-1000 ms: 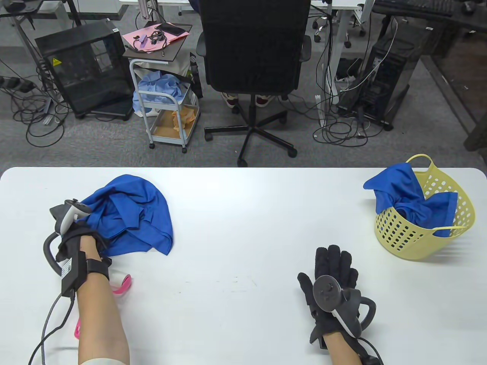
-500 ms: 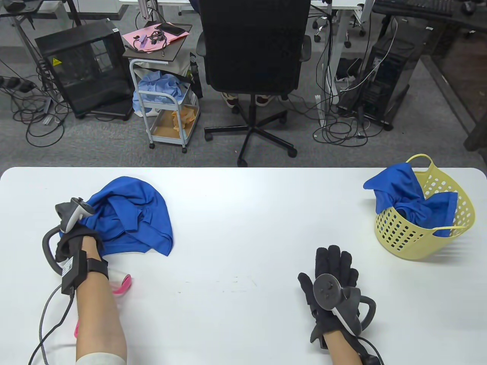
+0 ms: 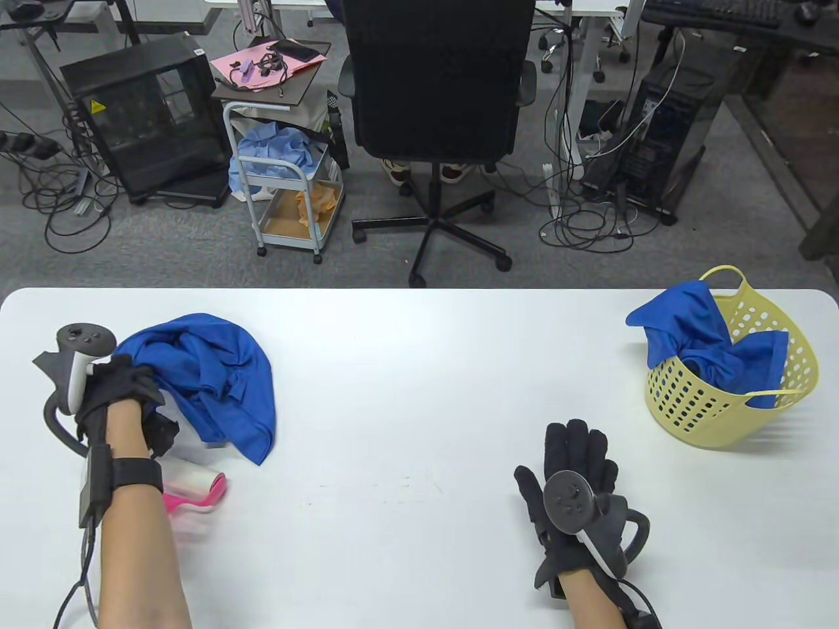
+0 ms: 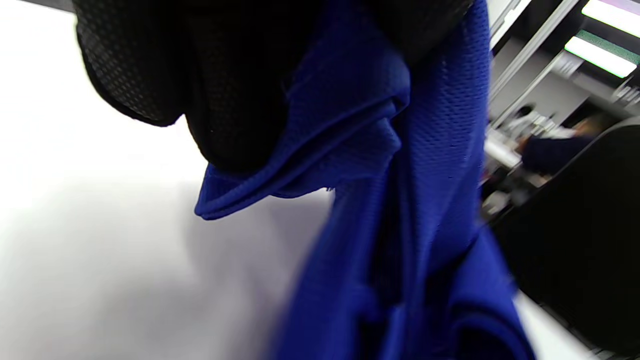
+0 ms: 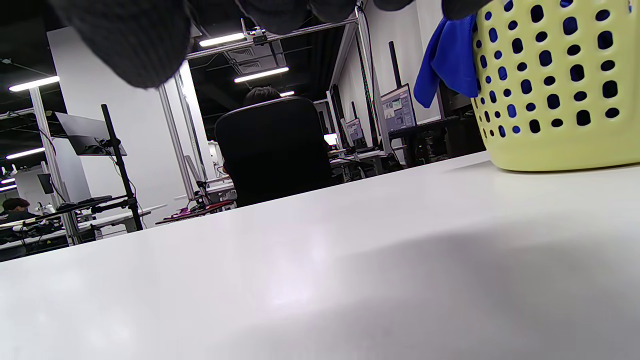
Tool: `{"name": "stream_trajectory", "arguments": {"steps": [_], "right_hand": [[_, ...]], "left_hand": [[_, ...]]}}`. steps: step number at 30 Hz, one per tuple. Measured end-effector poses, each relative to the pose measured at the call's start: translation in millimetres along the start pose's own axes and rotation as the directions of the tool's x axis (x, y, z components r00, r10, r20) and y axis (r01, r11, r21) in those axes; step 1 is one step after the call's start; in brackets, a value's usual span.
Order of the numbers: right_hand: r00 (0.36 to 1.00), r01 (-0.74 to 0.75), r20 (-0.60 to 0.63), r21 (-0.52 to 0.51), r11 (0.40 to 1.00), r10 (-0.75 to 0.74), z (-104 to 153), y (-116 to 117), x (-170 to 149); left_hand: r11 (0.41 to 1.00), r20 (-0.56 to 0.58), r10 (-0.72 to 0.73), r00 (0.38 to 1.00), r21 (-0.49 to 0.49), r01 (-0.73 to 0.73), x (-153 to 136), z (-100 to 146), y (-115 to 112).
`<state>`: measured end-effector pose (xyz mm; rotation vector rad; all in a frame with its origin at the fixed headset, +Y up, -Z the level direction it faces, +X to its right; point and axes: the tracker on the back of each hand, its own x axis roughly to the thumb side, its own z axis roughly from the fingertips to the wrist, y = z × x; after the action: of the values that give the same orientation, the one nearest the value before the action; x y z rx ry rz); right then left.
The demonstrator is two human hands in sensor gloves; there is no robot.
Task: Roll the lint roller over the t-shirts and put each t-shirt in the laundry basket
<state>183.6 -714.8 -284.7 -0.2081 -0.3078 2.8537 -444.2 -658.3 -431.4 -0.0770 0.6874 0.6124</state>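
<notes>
My left hand (image 3: 124,393) grips a crumpled blue t-shirt (image 3: 216,377) at the table's left, lifting its near edge off the white table (image 3: 406,367). In the left wrist view the blue t-shirt (image 4: 400,200) hangs from my curled fingers (image 4: 235,100). A pink and white lint roller (image 3: 193,491) lies on the table beside my left wrist. My right hand (image 3: 577,465) rests flat and open on the table at the lower right. A yellow laundry basket (image 3: 741,406) at the far right holds another blue t-shirt (image 3: 701,341); the right wrist view shows the basket (image 5: 560,100) close by.
Beyond the table's far edge stand a black office chair (image 3: 436,98), a small white cart (image 3: 288,183) with cloth, and computer cases among floor cables. A person sits in a chair in the right wrist view.
My left hand has moved left and up, pulling the blue t-shirt with it and uncovering the lint roller. The right hand has stayed still.
</notes>
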Motion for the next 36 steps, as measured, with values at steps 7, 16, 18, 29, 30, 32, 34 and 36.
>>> {"name": "stream_trajectory", "arguments": {"steps": [7, 16, 18, 29, 30, 32, 34, 36], "right_hand": [[1.000, 0.028, -0.006, -0.007, 1.000, -0.028, 2, -4, -3], [0.999, 0.053, -0.003, -0.011, 0.999, -0.053, 4, -6, -4], [0.999, 0.054, 0.001, -0.010, 0.999, -0.054, 4, -5, -4], [0.970, 0.200, 0.151, -0.047, 0.979, -0.191, 9, -20, 19], [0.950, 0.255, 0.199, -0.053, 0.965, -0.240, 10, -27, 27], [0.911, 0.334, 0.271, -0.046, 0.942, -0.310, 11, -37, 42], [0.857, 0.412, 0.339, 0.000, 0.911, -0.387, 8, -52, 61], [0.821, 0.468, 0.356, 0.027, 0.883, -0.446, 2, -67, 77]], "left_hand": [[0.965, 0.232, 0.234, 0.944, 0.061, -0.254, 38, 51, 31], [0.853, 0.513, 0.470, 0.718, -0.053, -0.520, 73, 122, 61], [0.833, 0.571, 0.496, 0.654, -0.102, -0.543, 84, 140, 64], [0.760, 0.652, 0.625, 0.428, -0.384, -0.525, 147, 225, 29], [0.757, 0.655, 0.632, 0.413, -0.409, -0.510, 153, 233, 23], [0.757, 0.664, 0.637, 0.393, -0.440, -0.484, 163, 244, 13], [0.761, 0.669, 0.638, 0.381, -0.474, -0.444, 174, 259, 0], [0.761, 0.673, 0.642, 0.368, -0.498, -0.416, 182, 269, -11]]}}
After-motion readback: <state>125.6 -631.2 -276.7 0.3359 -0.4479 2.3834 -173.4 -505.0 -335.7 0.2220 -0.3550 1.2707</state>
